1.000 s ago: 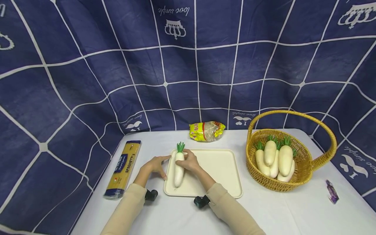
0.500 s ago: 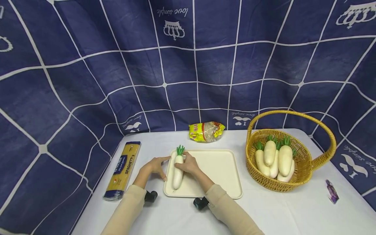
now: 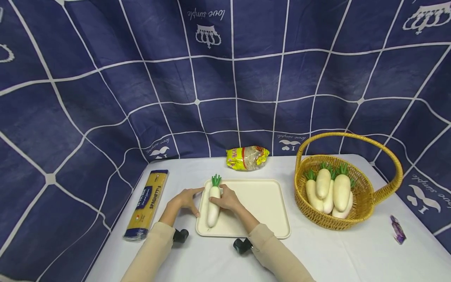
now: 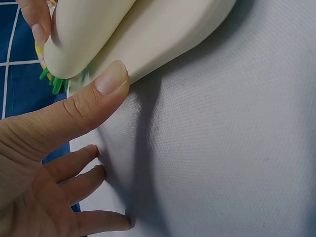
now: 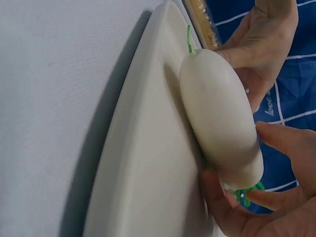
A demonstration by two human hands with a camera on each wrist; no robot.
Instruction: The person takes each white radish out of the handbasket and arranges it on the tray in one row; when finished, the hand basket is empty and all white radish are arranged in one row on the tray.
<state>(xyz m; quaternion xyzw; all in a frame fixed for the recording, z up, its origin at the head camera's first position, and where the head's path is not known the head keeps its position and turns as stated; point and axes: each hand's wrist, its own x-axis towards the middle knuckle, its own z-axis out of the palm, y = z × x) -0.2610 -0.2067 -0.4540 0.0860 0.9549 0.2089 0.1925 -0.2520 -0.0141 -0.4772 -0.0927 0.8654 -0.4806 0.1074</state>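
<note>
A white radish [image 3: 213, 214] with green leaf stubs lies lengthwise along the left side of a cream rectangular tray [image 3: 258, 205], leaves pointing to the far side. My right hand [image 3: 229, 198] grips its upper half, thumb across the top and fingers around the sides, as the right wrist view also shows on the radish [image 5: 219, 116]. At the tray's left edge is my left hand [image 3: 183, 199], its thumb and fingers spread. In the left wrist view, the left thumb [image 4: 84, 108] is right at the tray's rim, and the other fingers hang relaxed over the white cloth.
To the left lies a spaghetti packet [image 3: 148, 203]. A yellow snack-like bag [image 3: 248, 158] sits behind the tray. On the right stands a wicker basket [image 3: 325, 223] with a tall handle, holding several white radishes [image 3: 341, 192]. A small purple wrapper [image 3: 398, 230] lies far right.
The radish and my right hand have shifted slightly toward the near side and left on the tray, mostly in the first half second. My left hand stays at the tray's edge.
</note>
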